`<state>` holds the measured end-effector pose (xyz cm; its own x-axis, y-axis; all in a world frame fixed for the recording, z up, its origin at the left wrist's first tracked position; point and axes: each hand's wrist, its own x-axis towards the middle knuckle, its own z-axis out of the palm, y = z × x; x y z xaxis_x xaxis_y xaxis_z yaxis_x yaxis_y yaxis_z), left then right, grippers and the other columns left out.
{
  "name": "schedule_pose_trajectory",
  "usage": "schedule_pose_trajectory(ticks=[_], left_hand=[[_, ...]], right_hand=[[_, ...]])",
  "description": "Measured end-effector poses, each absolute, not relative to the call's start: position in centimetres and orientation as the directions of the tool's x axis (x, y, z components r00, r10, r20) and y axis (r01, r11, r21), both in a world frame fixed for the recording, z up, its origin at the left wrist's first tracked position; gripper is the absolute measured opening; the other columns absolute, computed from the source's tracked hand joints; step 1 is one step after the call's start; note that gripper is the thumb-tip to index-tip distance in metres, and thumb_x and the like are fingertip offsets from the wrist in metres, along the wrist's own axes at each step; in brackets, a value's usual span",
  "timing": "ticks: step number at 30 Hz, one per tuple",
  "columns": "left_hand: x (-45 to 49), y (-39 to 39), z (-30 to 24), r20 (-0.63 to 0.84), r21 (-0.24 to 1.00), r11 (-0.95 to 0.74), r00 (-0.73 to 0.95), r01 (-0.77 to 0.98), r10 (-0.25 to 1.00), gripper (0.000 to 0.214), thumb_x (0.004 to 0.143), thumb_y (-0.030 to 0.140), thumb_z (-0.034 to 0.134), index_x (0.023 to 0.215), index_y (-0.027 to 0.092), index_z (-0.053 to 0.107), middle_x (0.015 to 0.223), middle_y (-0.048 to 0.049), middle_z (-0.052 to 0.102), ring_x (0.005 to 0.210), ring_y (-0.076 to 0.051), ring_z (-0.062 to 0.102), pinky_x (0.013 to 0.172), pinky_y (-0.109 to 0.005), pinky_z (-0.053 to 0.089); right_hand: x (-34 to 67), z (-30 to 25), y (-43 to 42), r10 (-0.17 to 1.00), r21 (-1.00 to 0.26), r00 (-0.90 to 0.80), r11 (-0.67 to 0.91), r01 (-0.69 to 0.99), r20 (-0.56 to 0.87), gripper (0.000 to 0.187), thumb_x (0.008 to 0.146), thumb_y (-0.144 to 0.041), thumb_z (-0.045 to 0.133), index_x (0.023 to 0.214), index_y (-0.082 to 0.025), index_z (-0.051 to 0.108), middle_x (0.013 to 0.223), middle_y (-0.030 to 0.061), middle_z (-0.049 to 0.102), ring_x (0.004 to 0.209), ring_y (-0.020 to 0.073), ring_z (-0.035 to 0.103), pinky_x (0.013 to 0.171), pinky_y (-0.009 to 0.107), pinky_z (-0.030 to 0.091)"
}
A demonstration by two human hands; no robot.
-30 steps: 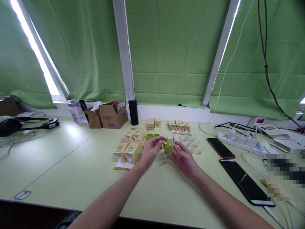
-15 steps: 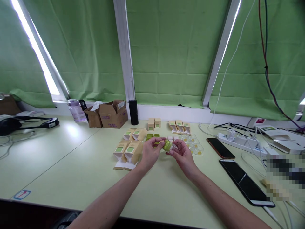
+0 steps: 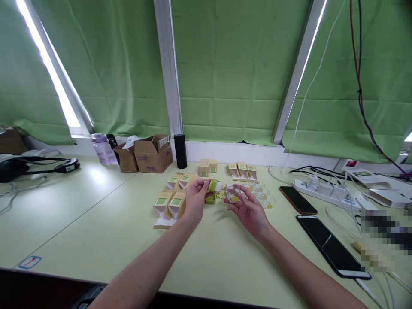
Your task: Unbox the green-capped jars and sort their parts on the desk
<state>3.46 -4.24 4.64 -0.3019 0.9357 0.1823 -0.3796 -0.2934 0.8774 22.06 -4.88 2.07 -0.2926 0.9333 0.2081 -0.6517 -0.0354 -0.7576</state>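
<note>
Pinched in my left hand (image 3: 193,201) is a green cap (image 3: 213,185) with a white inner part facing right. My right hand (image 3: 251,212) grips a clear cup (image 3: 232,193) with a yellow spot on its base, held apart from the cap. Beneath the left fingers, another green cap (image 3: 210,199) rests on the table. Small yellow-green pieces (image 3: 220,194) lie between the hands. Several clear cups (image 3: 268,199) with yellow spots stand in rows behind my right hand, which partly hides them.
Beige cartons (image 3: 177,202) with green labels lie left of my hands, and more stand behind: a small pair (image 3: 204,168) and a row (image 3: 242,171). A black cylinder (image 3: 180,152) and cardboard box (image 3: 153,156) stand at the back. Phones (image 3: 331,244) and a power strip (image 3: 325,192) are right.
The green cap and the clear cup were together between my hands; now they are apart. My left hand moved left with the cap, while my right keeps the cup.
</note>
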Motion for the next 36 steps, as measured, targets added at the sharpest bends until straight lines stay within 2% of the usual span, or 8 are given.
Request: schedule_pose_trajectory(ticks=[5, 11, 15, 17, 20, 25, 31, 36], left_hand=[[3.4, -4.2, 4.5, 0.158, 0.867, -0.281, -0.307, -0.412, 0.939, 0.044, 0.068, 0.049, 0.093, 0.086, 0.015, 0.070, 0.086, -0.0041, 0.076, 0.081, -0.016, 0.073, 0.076, -0.029, 0.060], [3.4, -4.1, 4.4, 0.143, 0.872, -0.265, -0.303, -0.412, 0.942, 0.043, 0.068, 0.046, 0.093, 0.086, 0.015, 0.070, 0.088, -0.0047, 0.076, 0.083, -0.016, 0.073, 0.075, -0.028, 0.060], [3.4, -4.2, 4.5, 0.152, 0.872, -0.269, -0.296, -0.410, 0.943, 0.045, 0.067, 0.048, 0.093, 0.087, 0.015, 0.071, 0.087, -0.0044, 0.076, 0.083, -0.016, 0.072, 0.075, -0.027, 0.059], [3.4, -4.2, 4.5, 0.153, 0.872, -0.271, -0.298, -0.407, 0.942, 0.045, 0.067, 0.048, 0.093, 0.087, 0.015, 0.071, 0.087, -0.0043, 0.076, 0.082, -0.016, 0.072, 0.075, -0.027, 0.060], [3.4, -4.2, 4.6, 0.152, 0.874, -0.270, -0.302, -0.403, 0.941, 0.045, 0.067, 0.048, 0.093, 0.087, 0.015, 0.070, 0.088, -0.0046, 0.076, 0.083, -0.016, 0.073, 0.076, -0.029, 0.061], [3.5, -4.2, 4.5, 0.147, 0.881, -0.266, -0.309, -0.391, 0.940, 0.045, 0.066, 0.048, 0.093, 0.087, 0.015, 0.069, 0.096, -0.0080, 0.078, 0.091, -0.020, 0.075, 0.078, -0.031, 0.062], [3.4, -3.9, 4.4, 0.162, 0.884, -0.272, -0.297, -0.381, 0.941, 0.048, 0.065, 0.051, 0.093, 0.088, 0.016, 0.069, 0.098, -0.0085, 0.078, 0.090, -0.022, 0.076, 0.075, -0.032, 0.063], [3.4, -3.8, 4.3, 0.165, 0.885, -0.274, -0.298, -0.376, 0.940, 0.047, 0.067, 0.050, 0.092, 0.089, 0.015, 0.069, 0.098, -0.0088, 0.078, 0.089, -0.021, 0.076, 0.074, -0.031, 0.063]], right_hand=[[23.0, 3.5, -4.8, 0.936, -0.766, -0.265, 0.007, -0.643, 0.231, 0.042, 0.087, -0.039, 0.080, 0.124, -0.033, 0.061, 0.114, 0.0012, 0.074, 0.086, 0.0219, 0.079, 0.069, 0.031, 0.061], [25.7, 6.3, -4.1, 0.952, -0.742, -0.154, 0.098, -0.664, 0.264, 0.039, 0.081, -0.043, 0.086, 0.107, -0.029, 0.060, 0.100, 0.0001, 0.077, 0.099, 0.0288, 0.079, 0.093, 0.045, 0.062], [27.4, 7.5, -4.1, 0.957, -0.787, -0.074, 0.184, -0.589, 0.280, 0.040, 0.077, -0.047, 0.088, 0.097, -0.027, 0.059, 0.093, -0.0022, 0.074, 0.097, 0.0284, 0.079, 0.093, 0.046, 0.062], [28.3, 7.7, -4.3, 0.944, -0.859, -0.019, 0.291, -0.421, 0.329, 0.038, 0.080, -0.051, 0.084, 0.094, -0.026, 0.059, 0.090, -0.0011, 0.072, 0.098, 0.0276, 0.078, 0.087, 0.044, 0.063], [30.1, 7.5, -4.6, 0.910, -0.910, -0.009, 0.414, 0.018, 0.414, 0.037, 0.081, -0.053, 0.081, 0.084, -0.022, 0.061, 0.099, 0.0067, 0.075, 0.105, 0.0269, 0.073, 0.086, 0.038, 0.060], [33.3, 5.9, -5.5, 0.889, -0.681, -0.157, 0.435, 0.589, 0.431, 0.019, 0.092, -0.039, 0.061, 0.083, -0.023, 0.064, 0.123, 0.0099, 0.074, 0.092, 0.0233, 0.072, 0.088, 0.041, 0.056], [34.8, 3.6, -6.5, 0.868, -0.375, -0.174, 0.372, 0.849, 0.465, 0.023, 0.092, -0.023, 0.049, 0.079, -0.024, 0.069, 0.123, 0.0089, 0.071, 0.104, 0.0260, 0.072, 0.088, 0.038, 0.053], [35.3, 2.6, -6.6, 0.918, -0.262, -0.151, 0.258, 0.930, 0.367, 0.026, 0.092, -0.016, 0.048, 0.080, -0.022, 0.071, 0.121, 0.0083, 0.073, 0.090, 0.0224, 0.073, 0.075, 0.031, 0.049]])
